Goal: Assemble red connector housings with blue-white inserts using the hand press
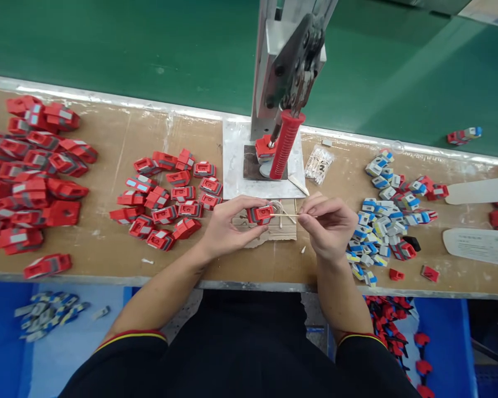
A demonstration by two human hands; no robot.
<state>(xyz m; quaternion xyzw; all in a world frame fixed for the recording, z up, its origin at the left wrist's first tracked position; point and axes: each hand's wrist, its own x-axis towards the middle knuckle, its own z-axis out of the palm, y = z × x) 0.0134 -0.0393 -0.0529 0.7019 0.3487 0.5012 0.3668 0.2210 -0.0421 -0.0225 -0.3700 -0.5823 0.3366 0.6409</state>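
My left hand (232,224) pinches a small red and grey plastic toy part (259,215) with its hollow side facing up. Between the fingertips of my right hand (330,224) is a thin cotton swab (288,214), its far end touching the red part. Under both hands lies a piece of cardboard (288,232) with more swabs and a small clear round container on it, partly covered. Just behind stands a hand press (269,83) with a red handle (288,145), and a red part (264,145) sits beneath its ram.
Red parts (182,193) lie in a group to the left, with a larger pile (33,171) farther left. Blue and white pieces (373,226) are heaped at right. A bag of cotton swabs (318,164) lies beside the press plate (234,160). A green belt (149,55) runs behind.
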